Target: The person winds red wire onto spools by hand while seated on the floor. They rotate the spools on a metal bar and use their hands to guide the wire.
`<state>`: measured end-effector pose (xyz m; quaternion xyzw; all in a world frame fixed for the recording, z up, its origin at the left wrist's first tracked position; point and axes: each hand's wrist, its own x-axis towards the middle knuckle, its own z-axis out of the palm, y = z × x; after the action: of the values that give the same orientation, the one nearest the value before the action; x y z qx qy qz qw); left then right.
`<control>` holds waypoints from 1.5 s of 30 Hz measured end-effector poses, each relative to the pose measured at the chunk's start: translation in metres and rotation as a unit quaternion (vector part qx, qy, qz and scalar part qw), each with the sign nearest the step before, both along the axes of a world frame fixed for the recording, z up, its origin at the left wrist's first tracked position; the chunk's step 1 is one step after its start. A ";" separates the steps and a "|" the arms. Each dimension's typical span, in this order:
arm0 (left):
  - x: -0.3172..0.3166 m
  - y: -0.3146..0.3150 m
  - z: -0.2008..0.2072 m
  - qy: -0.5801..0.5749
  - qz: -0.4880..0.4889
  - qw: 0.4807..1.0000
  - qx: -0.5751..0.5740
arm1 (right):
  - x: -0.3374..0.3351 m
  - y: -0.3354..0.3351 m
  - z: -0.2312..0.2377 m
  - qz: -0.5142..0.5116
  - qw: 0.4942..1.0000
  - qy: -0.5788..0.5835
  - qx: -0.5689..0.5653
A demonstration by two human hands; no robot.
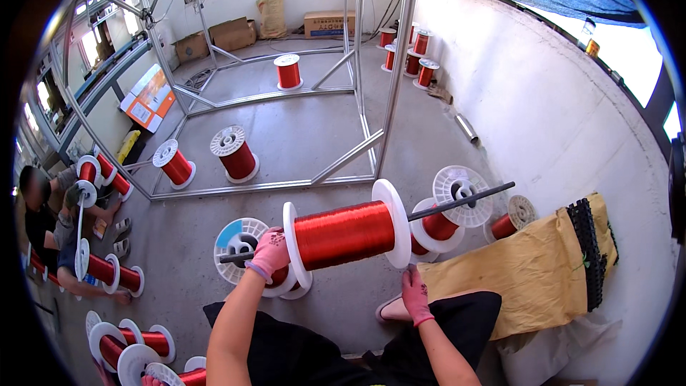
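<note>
A large spool of red wire (344, 234) with white flanges lies on its side in front of me. A dark rod (480, 196) runs through its core, and its ends stick out on both sides, resting over upright spools. My left hand (271, 252), in a pink glove, is closed at the left flange, beside the rod; its fingertips are partly hidden. My right hand (416, 296), also gloved in pink, is just below the right flange. Its fingers point up, with the tips at or close to the rim. Under the rod's right end stands a white-flanged spool (439, 227), and under its left end another spool (241, 234).
An aluminium frame (286, 187) stands ahead, with several red spools (237, 154) in and around it. A co-worker (47, 218) sits at the left among more spools (107, 273). Yellow sacking (507, 282) lies at my right by the white wall (564, 114). Cardboard boxes (329, 25) are at the back.
</note>
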<state>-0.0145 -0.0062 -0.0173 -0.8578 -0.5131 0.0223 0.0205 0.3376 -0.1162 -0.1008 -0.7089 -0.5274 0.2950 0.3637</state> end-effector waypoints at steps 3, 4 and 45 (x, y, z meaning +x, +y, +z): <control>0.001 0.000 0.004 -0.020 -0.034 0.999 0.026 | 0.004 0.004 -0.004 -0.013 1.000 0.004 -0.005; 0.001 -0.001 0.004 -0.007 -0.020 1.000 0.011 | 0.006 0.006 -0.003 -0.022 1.000 0.004 -0.016; -0.002 0.011 -0.020 -0.110 0.059 0.991 -0.043 | 0.046 0.017 -0.041 -0.005 0.989 -0.131 0.067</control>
<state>-0.0169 0.0052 -0.0373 -0.8233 -0.5605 -0.0487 -0.0746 0.3833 -0.0987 -0.1415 -0.7181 -0.5856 0.1621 0.3393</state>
